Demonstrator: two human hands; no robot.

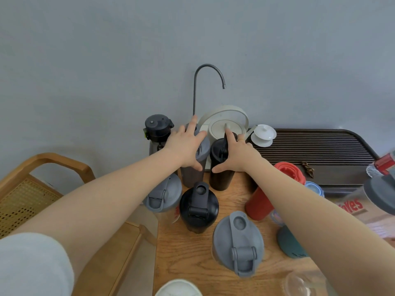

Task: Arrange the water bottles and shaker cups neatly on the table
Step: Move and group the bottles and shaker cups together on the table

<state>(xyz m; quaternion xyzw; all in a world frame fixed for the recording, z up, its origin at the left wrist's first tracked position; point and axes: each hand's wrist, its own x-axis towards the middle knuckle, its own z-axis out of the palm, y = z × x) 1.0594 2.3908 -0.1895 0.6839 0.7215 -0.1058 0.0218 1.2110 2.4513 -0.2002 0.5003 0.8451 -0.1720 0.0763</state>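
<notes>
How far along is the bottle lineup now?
Partly done: a dark-capped bottle stands at the back. In hand: left hand on the grey-lidded shaker, right hand on the black shaker. Left: the red bottle and nearer shakers look unsorted.

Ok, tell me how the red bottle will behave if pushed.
The red bottle looks tall and narrow, so a push near its lid would probably tip it. It seems rigid, not floppy. Its round body would likely roll if it fell, maybe into the blue cup beside it.
</notes>
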